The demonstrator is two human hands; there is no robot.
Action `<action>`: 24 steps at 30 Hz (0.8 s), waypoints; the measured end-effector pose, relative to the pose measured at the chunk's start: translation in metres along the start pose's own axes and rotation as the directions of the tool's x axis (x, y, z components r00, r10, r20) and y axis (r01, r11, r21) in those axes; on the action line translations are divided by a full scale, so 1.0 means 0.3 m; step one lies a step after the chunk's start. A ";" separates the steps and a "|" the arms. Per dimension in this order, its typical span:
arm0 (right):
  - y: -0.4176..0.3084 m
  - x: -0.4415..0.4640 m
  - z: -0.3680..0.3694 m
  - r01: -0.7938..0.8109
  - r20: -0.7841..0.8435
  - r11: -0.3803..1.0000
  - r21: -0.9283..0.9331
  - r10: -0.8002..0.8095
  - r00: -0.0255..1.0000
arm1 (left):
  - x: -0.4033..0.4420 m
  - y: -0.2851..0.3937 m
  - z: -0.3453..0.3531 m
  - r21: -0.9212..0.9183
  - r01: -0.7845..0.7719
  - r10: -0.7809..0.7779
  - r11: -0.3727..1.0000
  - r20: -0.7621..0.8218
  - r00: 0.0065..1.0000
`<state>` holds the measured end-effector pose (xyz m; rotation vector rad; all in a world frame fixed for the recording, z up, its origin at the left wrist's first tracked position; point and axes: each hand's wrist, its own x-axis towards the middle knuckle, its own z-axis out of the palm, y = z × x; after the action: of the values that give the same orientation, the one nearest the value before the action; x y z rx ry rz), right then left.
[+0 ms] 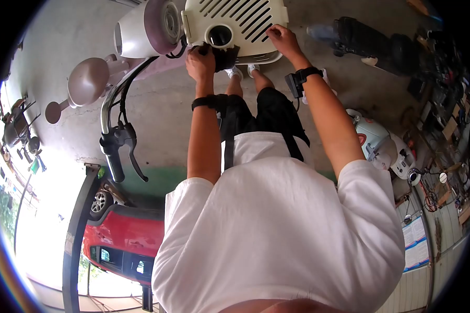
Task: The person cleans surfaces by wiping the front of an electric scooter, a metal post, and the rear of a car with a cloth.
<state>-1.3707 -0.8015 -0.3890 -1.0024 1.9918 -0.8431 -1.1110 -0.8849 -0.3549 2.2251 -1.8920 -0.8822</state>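
A cream slotted cover (244, 39) with a round dark opening is at the top centre. My left hand (200, 63) is at its lower left corner, fingers closed round a black, soft-looking piece (227, 58) that hangs below the opening. Over the cover's right edge, my right hand (282, 39) has its fingers bent together in a pinch; whatever lies between them is too small to tell. Both wrists wear black straps, with a small box on the right one.
A handlebar with a black grip (113, 159) and brake lever is at left, near a white and mauve round housing (147, 28) and a pinkish mirror (87, 82). A red car (125, 237) stands lower left. Helmet-like shells (373, 138) and cluttered parts lie right.
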 end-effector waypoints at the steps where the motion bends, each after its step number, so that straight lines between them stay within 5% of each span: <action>1: 0.006 -0.001 0.006 0.016 -0.017 1.000 0.003 -0.016 1.000 | -0.013 -0.003 0.000 0.023 -0.029 0.030 0.999 -0.022 0.999; 7: 0.009 -0.004 0.003 0.052 0.001 0.998 -0.017 -0.052 0.999 | -0.043 -0.007 -0.036 0.098 -0.203 0.200 0.974 0.042 0.979; 14: -0.011 -0.012 -0.001 0.057 -0.018 0.998 0.000 -0.057 0.998 | 0.055 -0.013 -0.121 0.197 -0.590 0.578 0.783 0.120 0.807; 19: -0.023 -0.008 -0.007 0.036 0.011 0.999 -0.019 -0.036 0.999 | 0.003 -0.028 -0.109 0.172 -0.638 0.614 0.750 0.178 0.769; 24: -0.008 -0.003 -0.004 0.040 -0.002 0.999 0.007 -0.040 0.999 | 0.050 -0.038 -0.121 0.164 -0.500 0.493 0.850 0.083 0.866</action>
<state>-1.3704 -0.8015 -0.3861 -1.0408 1.9748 -0.8719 -1.0826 -0.9068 -0.3352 1.6514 -2.4834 -0.6863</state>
